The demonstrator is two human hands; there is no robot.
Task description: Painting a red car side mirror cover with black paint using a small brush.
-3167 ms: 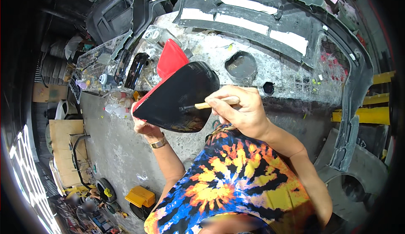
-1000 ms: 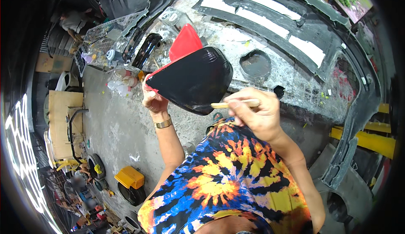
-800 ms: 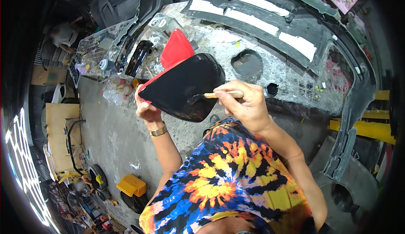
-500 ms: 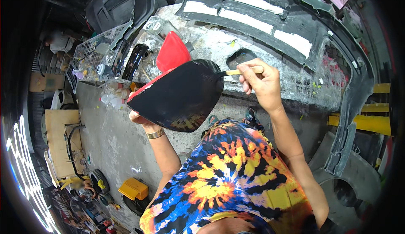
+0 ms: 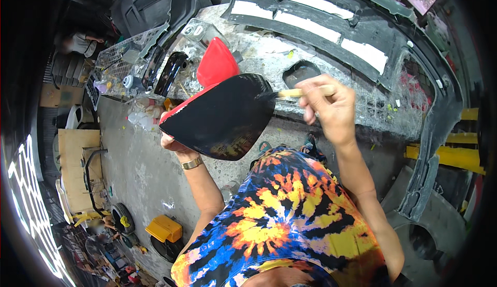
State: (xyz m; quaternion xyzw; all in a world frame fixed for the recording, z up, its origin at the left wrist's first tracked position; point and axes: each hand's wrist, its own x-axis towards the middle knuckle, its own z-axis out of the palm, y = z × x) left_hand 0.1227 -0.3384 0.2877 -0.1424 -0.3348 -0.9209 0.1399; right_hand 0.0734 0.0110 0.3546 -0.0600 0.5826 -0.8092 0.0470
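Observation:
A large pointed panel [image 5: 220, 119], glossy black on the face toward me and red along its edge, is held up by my left hand [image 5: 171, 141] at its left side. Most of those fingers are hidden behind it. My right hand [image 5: 331, 100] pinches the pale handle of a paintbrush [image 5: 291, 93], whose dark bristles touch the panel near its upper right edge. Just beyond that hand, a shallow black tray [image 5: 301, 70] sits on the worktable [image 5: 259, 54]. A similar red pointed piece [image 5: 217, 62] stands on the table behind the panel.
A big dark bumper shell [image 5: 440, 126] with white strips arches over the table's far and right sides. A clear container [image 5: 204, 32] and a glossy black curved part [image 5: 170, 72] stand at the left. Plastic bottles [image 5: 142, 116] hang lower left. Another person [image 5: 83, 43] is far left.
My right hand and the brush have shifted slightly right and down, the bristles still on the panel's upper right. The panel stays nearly in place; the whole view has shifted a little.

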